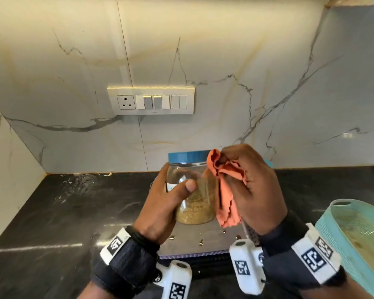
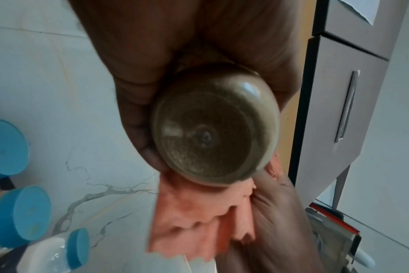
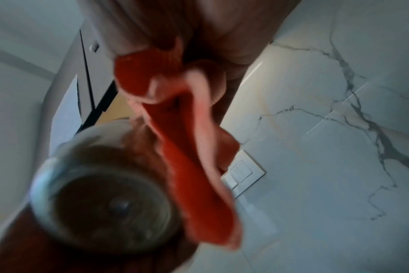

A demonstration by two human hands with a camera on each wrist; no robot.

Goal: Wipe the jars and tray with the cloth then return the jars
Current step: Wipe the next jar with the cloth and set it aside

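My left hand grips a clear jar with a blue lid and tan powder inside, held upright above the counter. My right hand holds an orange cloth bunched against the jar's right side. From the left wrist I see the jar's round base, with the orange cloth hanging below it. The right wrist view is blurred, showing the cloth beside the jar's base. A light blue ribbed tray sits at the right edge of the counter.
The dark stone counter has water drops in front of me. Several other blue-lidded jars stand at the left of the left wrist view. A switch plate is on the marble wall. A grey cabinet is nearby.
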